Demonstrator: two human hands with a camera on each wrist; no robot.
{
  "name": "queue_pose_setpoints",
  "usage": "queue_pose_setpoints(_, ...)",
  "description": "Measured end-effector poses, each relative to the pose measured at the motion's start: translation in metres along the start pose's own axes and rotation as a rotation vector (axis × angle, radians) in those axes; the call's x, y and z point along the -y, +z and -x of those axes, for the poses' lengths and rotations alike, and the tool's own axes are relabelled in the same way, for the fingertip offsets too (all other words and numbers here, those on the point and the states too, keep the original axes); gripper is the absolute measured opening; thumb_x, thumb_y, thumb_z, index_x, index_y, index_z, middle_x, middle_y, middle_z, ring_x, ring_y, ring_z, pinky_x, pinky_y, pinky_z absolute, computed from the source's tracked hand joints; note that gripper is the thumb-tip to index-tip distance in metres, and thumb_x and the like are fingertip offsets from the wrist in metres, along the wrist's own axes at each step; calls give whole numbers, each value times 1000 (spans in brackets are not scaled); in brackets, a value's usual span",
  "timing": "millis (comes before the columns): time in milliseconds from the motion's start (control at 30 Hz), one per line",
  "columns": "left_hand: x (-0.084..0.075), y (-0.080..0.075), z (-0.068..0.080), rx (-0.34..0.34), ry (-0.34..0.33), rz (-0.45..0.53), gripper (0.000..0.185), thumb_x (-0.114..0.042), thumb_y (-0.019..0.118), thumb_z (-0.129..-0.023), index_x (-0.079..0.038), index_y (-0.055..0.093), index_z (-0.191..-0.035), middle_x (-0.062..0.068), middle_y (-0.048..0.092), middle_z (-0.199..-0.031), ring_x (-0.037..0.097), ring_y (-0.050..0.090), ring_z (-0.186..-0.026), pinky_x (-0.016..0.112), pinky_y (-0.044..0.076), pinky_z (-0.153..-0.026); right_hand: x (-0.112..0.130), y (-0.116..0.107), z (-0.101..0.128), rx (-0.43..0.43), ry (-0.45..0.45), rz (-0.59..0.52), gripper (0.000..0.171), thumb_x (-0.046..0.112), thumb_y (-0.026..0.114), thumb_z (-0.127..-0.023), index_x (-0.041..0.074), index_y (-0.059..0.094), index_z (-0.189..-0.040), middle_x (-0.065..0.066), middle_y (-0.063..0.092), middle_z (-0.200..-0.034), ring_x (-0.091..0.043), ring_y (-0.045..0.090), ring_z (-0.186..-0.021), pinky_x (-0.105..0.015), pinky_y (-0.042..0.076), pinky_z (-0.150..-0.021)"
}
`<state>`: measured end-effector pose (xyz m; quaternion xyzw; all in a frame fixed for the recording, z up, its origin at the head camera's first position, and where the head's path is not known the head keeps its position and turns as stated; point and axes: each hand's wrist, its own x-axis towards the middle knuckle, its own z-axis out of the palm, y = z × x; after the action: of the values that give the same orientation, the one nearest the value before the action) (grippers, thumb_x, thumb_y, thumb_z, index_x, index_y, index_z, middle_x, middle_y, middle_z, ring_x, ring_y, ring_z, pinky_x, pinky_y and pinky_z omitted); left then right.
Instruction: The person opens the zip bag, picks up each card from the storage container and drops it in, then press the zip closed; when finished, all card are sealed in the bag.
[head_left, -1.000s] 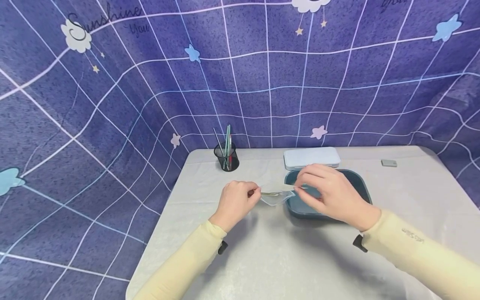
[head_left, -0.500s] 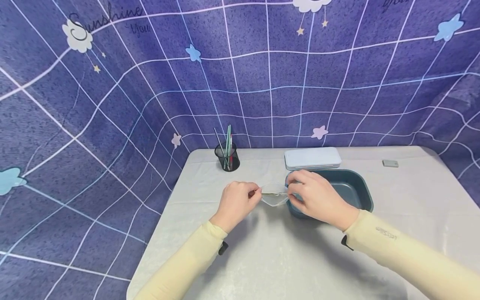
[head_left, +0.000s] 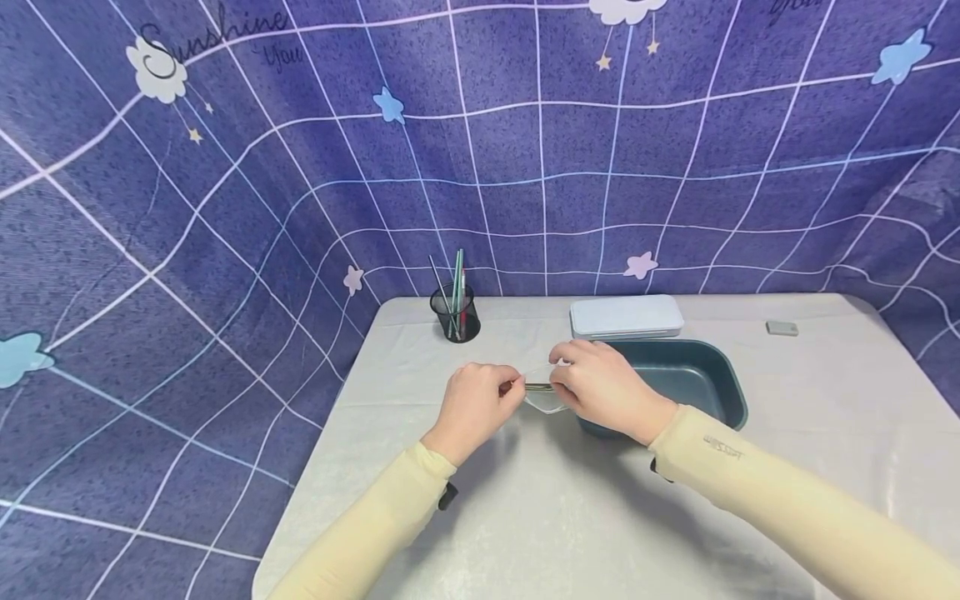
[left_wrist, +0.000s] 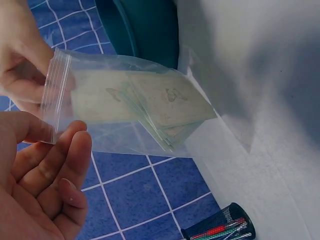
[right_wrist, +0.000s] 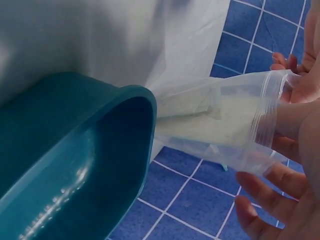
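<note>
Grip: the left hand (head_left: 474, 406) pinches one end of the zip-strip mouth of a small clear plastic zip bag (left_wrist: 135, 112), thumb and fingers closed on the strip. The right hand (head_left: 603, 387) pinches the opposite end of the same mouth, fingers curled round it. The bag is held off the table between the two hands, just beside the near-left corner of the dark teal plastic basin (head_left: 678, 375).

Contents: the left wrist view shows a fanned stack of pale green paper slips (left_wrist: 165, 107) inside the bag, lying toward its closed end. The right wrist view shows the bag (right_wrist: 225, 120) hanging next to the basin rim (right_wrist: 125, 107) without clearly touching it.

Change: one second ago the right hand stood over the basin, holding the bag's far edge at arm's reach from the left hand. It has since travelled left, clear of the basin interior, and now sits close against the left hand at the bag mouth. The left hand has barely shifted. Judgement: work has passed from loading or steadying the bag to handling its opening; whether the zip strip is sealed cannot be determined.

Surroundings: a grey cloth-covered table (head_left: 525, 517), a black mesh pen cup (head_left: 454, 315) behind the left hand, a pale blue flat lidded box (head_left: 626, 317) behind the basin, and a small grey eraser-like block (head_left: 782, 327) at far right.
</note>
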<state>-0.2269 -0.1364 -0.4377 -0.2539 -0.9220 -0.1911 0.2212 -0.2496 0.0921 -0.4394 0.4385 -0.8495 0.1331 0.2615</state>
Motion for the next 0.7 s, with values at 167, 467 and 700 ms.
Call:
queue_pose_setpoints(167, 0, 0, -1, -5, 6, -2, 18, -13, 69, -87, -23, 74, -73, -18, 52, -57, 3, 48, -51, 28, 39, -51, 2, 5, -7, 54, 29, 32, 14, 2, 78, -81, 14, 75, -74, -4, 68, -96, -26, 61, -82, -43, 52, -70)
queue_pose_setpoints(467, -2, -1, -1, -6, 7, 0, 17, -13, 69, -86, -22, 74, -73, -18, 51, -57, 4, 48, -51, 29, 39, -51, 2, 15, -12, 75, 83, 36, 28, -6, 76, -76, 17, 68, -62, 2, 65, -83, -22, 55, -69, -35, 43, -55)
queue_pose_setpoints(700, -2, -2, -1, -2, -1, -5, 17, -14, 69, -87, -23, 74, -73, -18, 52, -57, 4, 48, -51, 29, 39, -51, 0, 13, -10, 72, 67, 33, 22, -2, 80, -78, 17, 72, -67, 2, 66, -83, -21, 59, -73, -37, 47, -60)
